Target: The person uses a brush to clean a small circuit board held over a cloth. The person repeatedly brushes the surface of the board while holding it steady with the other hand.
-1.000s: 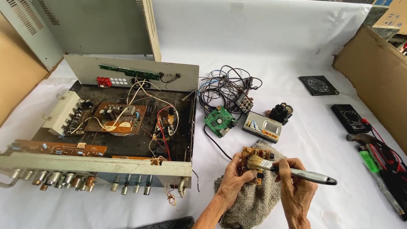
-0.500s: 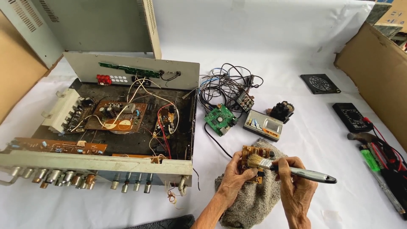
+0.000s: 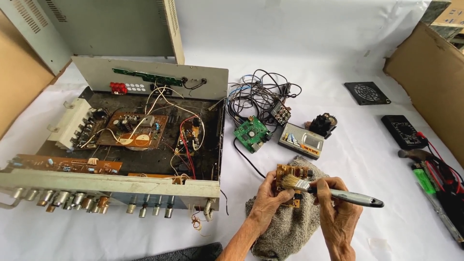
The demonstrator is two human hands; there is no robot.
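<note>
Lower middle of frame: our left hand (image 3: 268, 197) grips small brown board (image 3: 288, 177); our right hand (image 3: 336, 203), fingers curled, holds brush (image 3: 333, 193), bristles touching board.

left side: open amplifier chassis (image 3: 140, 140) is walling off the worktop (image 3: 299, 53), wires sticking up inside
ahead of hands: green board (image 3: 251, 134), cable tangle (image 3: 261, 96) and small silver box (image 3: 302, 140) are crowding the approach
right side: bare cloth strip is lying open before multimeter (image 3: 403, 130) and hammer (image 3: 418, 154)
far right: cardboard (image 3: 425, 82) is closing the edge
back: bare, passable
</note>
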